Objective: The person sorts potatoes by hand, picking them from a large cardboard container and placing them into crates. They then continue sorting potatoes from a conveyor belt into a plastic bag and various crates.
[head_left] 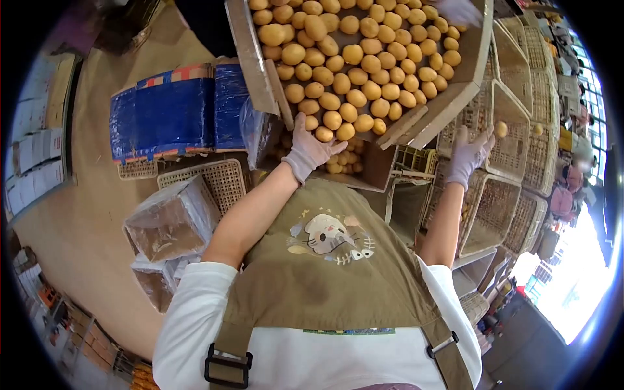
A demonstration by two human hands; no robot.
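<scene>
At the lower lip of a slanted wooden tray (250, 58), seen from the head camera, the gloved left hand (309, 148) rests against a heap of round yellow fruits (364, 58). Its fingers (305, 123) lie over the lowest ones at the tray's opening. Whether they are closed on one cannot be told, since the back of the hand hides the grip. Just below the opening sits a cardboard box (380, 170) with more of the same fruits inside.

Well to the right, the gloved right hand (469, 156) is raised with its fingers stretched out and apart, gripping nothing. A single fruit (500, 129) sits just beside its fingertips, against the wall of a woven basket (513, 107) - one of several ranged along that side.

Left of the tray lies a blue wrapped package (169, 114) - below it, flat mesh trays (218, 179) and cartons in clear film (172, 221). An olive apron (325, 279) with a cat picture fills the foreground.
</scene>
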